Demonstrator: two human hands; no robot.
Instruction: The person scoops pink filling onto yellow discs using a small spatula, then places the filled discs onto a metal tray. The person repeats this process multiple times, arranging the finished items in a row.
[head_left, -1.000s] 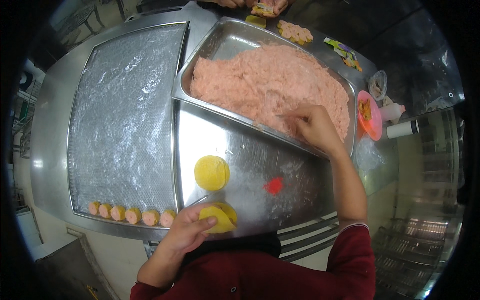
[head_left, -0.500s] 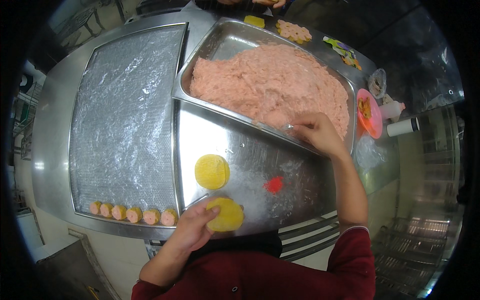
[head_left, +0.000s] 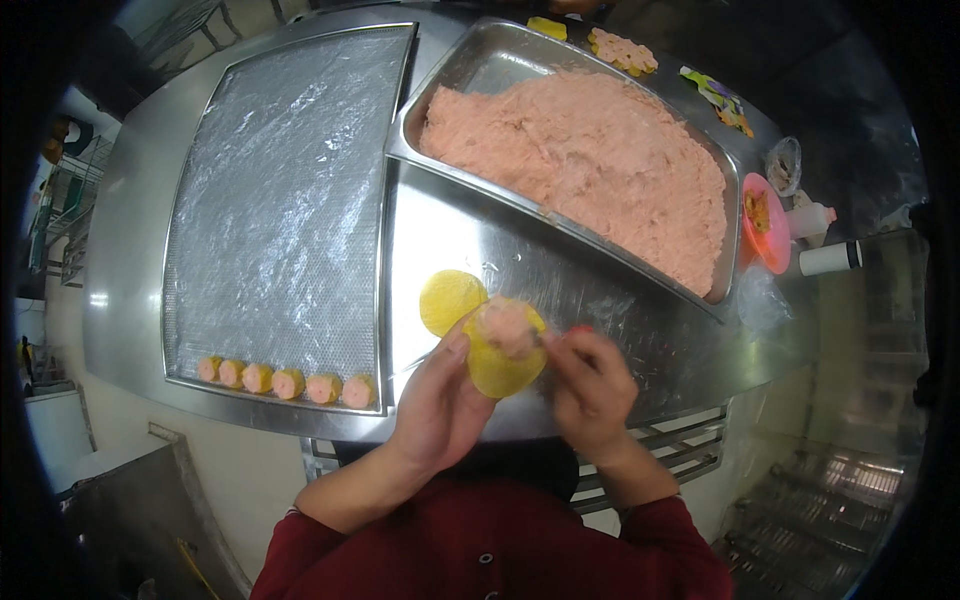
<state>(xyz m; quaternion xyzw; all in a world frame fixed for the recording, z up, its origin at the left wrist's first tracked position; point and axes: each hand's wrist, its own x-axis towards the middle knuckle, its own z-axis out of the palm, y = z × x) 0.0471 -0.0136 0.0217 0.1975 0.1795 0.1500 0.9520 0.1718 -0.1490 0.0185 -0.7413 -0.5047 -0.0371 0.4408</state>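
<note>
Over the table's near edge, my left hand (head_left: 440,405) holds a round yellow dumpling wrapper (head_left: 500,375), thumb on its rim. A lump of pink minced-meat filling (head_left: 503,325) lies on the wrapper's upper part. My right hand (head_left: 592,390) is closed at the wrapper's right side, pinching a small metal filling tool whose tip presses at the filling; fingers and blur hide most of it. Just beyond my left hand, a stack of yellow wrappers (head_left: 450,300) lies on the steel table. A small red heap (head_left: 580,329) shows partly behind my right fingers.
A deep steel pan (head_left: 400,140) of pink mince (head_left: 590,160) stands ahead. To the left, a film-covered mesh tray (head_left: 280,220) carries several finished dumplings (head_left: 287,384) along its near edge. A pink bowl (head_left: 768,245) and a white bottle (head_left: 808,220) are at the right.
My right hand has come back from the pan to the wrapper, which now carries pink filling. My left hand has moved up and right with the wrapper. The whole view has shifted slightly.
</note>
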